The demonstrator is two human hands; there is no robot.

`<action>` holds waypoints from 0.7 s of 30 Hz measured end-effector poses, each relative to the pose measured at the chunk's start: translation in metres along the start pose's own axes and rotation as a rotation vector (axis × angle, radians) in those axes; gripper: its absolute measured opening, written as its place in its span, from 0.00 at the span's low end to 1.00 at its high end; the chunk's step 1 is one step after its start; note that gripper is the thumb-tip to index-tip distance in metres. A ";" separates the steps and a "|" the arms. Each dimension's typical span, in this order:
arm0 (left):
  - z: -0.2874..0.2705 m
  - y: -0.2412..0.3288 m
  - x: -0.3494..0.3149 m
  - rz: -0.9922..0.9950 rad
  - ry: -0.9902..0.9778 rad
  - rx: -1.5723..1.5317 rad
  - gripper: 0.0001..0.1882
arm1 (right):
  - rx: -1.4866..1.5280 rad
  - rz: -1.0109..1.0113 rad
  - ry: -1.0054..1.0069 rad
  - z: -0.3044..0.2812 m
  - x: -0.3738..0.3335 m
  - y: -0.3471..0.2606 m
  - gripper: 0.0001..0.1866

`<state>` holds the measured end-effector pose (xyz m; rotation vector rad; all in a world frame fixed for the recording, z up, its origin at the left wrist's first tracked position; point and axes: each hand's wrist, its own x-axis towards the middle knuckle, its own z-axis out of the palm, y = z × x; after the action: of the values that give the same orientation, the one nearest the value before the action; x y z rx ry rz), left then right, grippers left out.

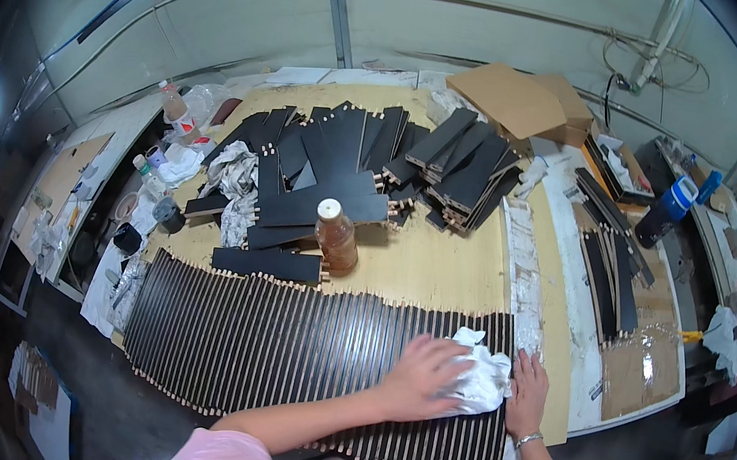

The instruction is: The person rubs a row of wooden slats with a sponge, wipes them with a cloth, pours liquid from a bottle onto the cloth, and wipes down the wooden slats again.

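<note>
A long row of narrow black wooden slats with pale dowel pegs at their ends (280,339) lies side by side along the near part of the table. Over the right part of this row, my left hand (425,379) grips a crumpled white cloth (484,380) and presses it on the slats; its fingers are slightly blurred. My right hand (529,393) rests with outstretched fingers at the row's right end, beside a pale paint-stained rail (525,279). It holds nothing. A bracelet circles that wrist.
Behind the row stands a plastic bottle of brownish liquid (336,243). Farther back are heaped black boards (333,146) and a stack of boards (466,164). Crumpled plastic (231,179) lies left, a black cup (168,215) beyond it. A blue bottle (666,211) and cardboard (507,99) are at right.
</note>
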<state>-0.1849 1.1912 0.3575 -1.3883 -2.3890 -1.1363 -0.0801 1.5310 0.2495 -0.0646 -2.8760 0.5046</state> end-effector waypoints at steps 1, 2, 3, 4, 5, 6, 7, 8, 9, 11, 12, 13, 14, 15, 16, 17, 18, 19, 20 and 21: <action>-0.026 -0.011 -0.009 -0.050 0.029 0.020 0.41 | 0.004 0.016 -0.008 0.000 0.000 -0.002 0.28; -0.054 -0.023 -0.021 -0.101 0.060 0.045 0.39 | 0.010 0.027 -0.015 -0.001 -0.001 -0.003 0.28; -0.079 -0.037 -0.036 -0.166 0.121 0.079 0.38 | 0.012 0.020 -0.019 -0.002 -0.001 -0.006 0.29; -0.102 -0.054 -0.052 -0.234 0.171 0.133 0.39 | 0.005 0.004 -0.006 -0.003 -0.001 -0.007 0.29; -0.126 -0.070 -0.068 -0.308 0.217 0.188 0.39 | 0.009 0.012 -0.009 -0.003 0.000 -0.011 0.29; -0.148 -0.087 -0.085 -0.391 0.250 0.261 0.41 | 0.010 0.022 -0.014 -0.004 0.000 -0.013 0.29; -0.168 -0.108 -0.100 -0.448 0.245 0.349 0.46 | 0.004 0.017 -0.015 -0.003 -0.001 -0.013 0.30; -0.188 -0.130 -0.112 -0.507 0.238 0.439 0.51 | -0.002 0.001 -0.015 -0.003 0.000 -0.014 0.30; -0.205 -0.149 -0.118 -0.536 0.222 0.515 0.57 | 0.001 0.012 -0.028 -0.003 0.000 -0.015 0.30; -0.238 -0.194 -0.126 -0.591 0.167 0.612 0.69 | 0.002 0.021 -0.046 -0.002 0.002 -0.020 0.31; -0.252 -0.213 -0.125 -0.589 0.121 0.666 0.76 | -0.003 0.014 -0.039 0.001 0.003 -0.021 0.31; -0.262 -0.229 -0.115 -0.575 0.074 0.688 0.80 | 0.014 0.022 -0.043 0.001 0.002 -0.020 0.32; -0.271 -0.243 -0.104 -0.558 0.027 0.711 0.84 | 0.031 0.031 -0.046 0.002 0.002 -0.019 0.32; -0.280 -0.262 -0.095 -0.542 0.033 0.707 0.84 | 0.026 0.034 -0.036 0.007 0.005 -0.020 0.32; -0.286 -0.279 -0.085 -0.535 -0.024 0.740 0.87 | 0.018 0.038 -0.026 0.008 0.006 -0.021 0.33; -0.293 -0.295 -0.075 -0.528 -0.082 0.774 0.89 | 0.019 0.033 -0.022 0.010 0.009 -0.021 0.33; -0.297 -0.308 -0.067 -0.514 -0.077 0.760 0.89 | 0.011 0.035 -0.024 0.009 0.009 -0.023 0.33; -0.303 -0.321 -0.058 -0.507 -0.112 0.759 0.90 | 0.004 0.036 -0.027 0.008 0.010 -0.025 0.33; -0.309 -0.333 -0.051 -0.502 -0.147 0.761 0.91 | -0.010 0.044 -0.021 0.008 0.010 -0.028 0.33; -0.311 -0.344 -0.044 -0.488 -0.183 0.773 0.92 | -0.007 0.050 -0.024 0.006 0.010 -0.029 0.33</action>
<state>-0.5059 0.8537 0.3708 -0.6904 -2.8965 -0.0565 -0.0909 1.5026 0.2555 -0.1331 -2.9065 0.5084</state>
